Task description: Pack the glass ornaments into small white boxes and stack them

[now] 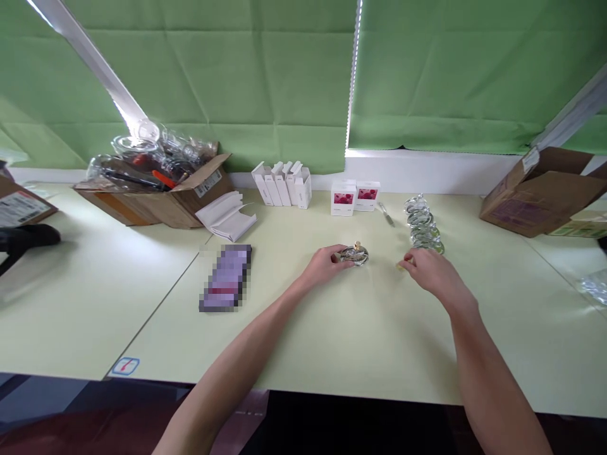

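My left hand (pixel 325 265) is closed around the side of a round clear glass bottle (pixel 358 255) that stands on the table with a gold-coloured neck on top. My right hand (pixel 429 268) pinches a small gold-coloured piece (pixel 401 266) just above the tabletop, to the right of that bottle; its exact kind is too small to make out. Right behind this hand runs a row of several similar round glass bottles (pixel 422 221), the nearest partly hidden by my fingers.
Small white boxes with pink pictures (pixel 343 198) and narrow white boxes (pixel 284 184) stand at the back. A pen-like tool (pixel 386 215) lies near the bottle row. A blurred phone (pixel 226 278) is at left. Cardboard boxes stand left (pixel 175 205) and right (pixel 531 196).
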`<act>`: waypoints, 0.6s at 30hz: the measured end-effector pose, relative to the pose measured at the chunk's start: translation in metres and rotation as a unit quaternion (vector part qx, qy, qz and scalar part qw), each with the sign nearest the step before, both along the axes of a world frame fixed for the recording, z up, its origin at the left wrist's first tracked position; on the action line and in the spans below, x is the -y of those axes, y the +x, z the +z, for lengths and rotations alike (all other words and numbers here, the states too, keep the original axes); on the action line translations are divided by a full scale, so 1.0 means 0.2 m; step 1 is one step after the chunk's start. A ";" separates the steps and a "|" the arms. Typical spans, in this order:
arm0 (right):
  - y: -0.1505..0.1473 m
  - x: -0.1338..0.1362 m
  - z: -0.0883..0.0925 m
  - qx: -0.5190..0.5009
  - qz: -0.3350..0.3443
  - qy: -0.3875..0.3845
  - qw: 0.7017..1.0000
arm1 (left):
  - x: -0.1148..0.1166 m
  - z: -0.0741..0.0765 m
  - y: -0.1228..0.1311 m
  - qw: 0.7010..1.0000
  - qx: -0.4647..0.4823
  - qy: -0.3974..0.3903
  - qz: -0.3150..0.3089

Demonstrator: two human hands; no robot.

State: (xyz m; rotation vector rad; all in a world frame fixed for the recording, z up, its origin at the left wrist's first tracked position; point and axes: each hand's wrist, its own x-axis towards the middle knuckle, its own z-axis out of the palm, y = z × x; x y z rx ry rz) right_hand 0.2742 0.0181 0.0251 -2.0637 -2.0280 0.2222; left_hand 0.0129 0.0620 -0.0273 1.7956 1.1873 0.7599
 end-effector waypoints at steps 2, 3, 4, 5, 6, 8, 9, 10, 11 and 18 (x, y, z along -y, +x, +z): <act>-0.05 -0.01 0.03 -0.111 0.024 0.038 0.993 | 0.00 0.00 0.00 1.000 0.005 -0.001 -0.004; -0.08 -0.01 0.04 -0.176 0.037 0.062 0.982 | 0.00 0.01 0.00 1.000 0.009 -0.001 -0.006; -0.12 -0.01 0.05 -0.231 0.050 0.089 0.967 | 0.00 0.01 0.01 1.000 0.012 -0.001 -0.008; -0.15 -0.01 0.06 -0.268 0.061 0.118 0.954 | 0.00 0.01 0.01 1.000 0.014 -0.001 -0.010; -0.19 -0.01 0.06 -0.286 0.073 0.145 0.944 | 0.00 0.01 0.01 1.000 0.015 -0.001 -0.010; -0.27 -0.02 0.07 -0.277 0.100 0.189 0.937 | 0.00 0.00 0.01 1.000 0.016 0.002 -0.010; -0.30 -0.02 0.07 -0.262 0.110 0.204 0.937 | 0.00 0.00 0.01 1.000 0.017 0.003 -0.009; -0.33 -0.02 0.07 -0.243 0.118 0.215 0.938 | -0.01 0.00 0.01 1.000 0.018 0.005 -0.009; -0.35 -0.03 0.07 -0.223 0.125 0.223 0.941 | -0.01 0.00 0.01 1.000 0.019 0.006 -0.008; -0.40 -0.08 0.00 -0.075 0.189 0.249 0.947 | 0.00 0.00 0.00 0.999 0.029 0.004 -0.022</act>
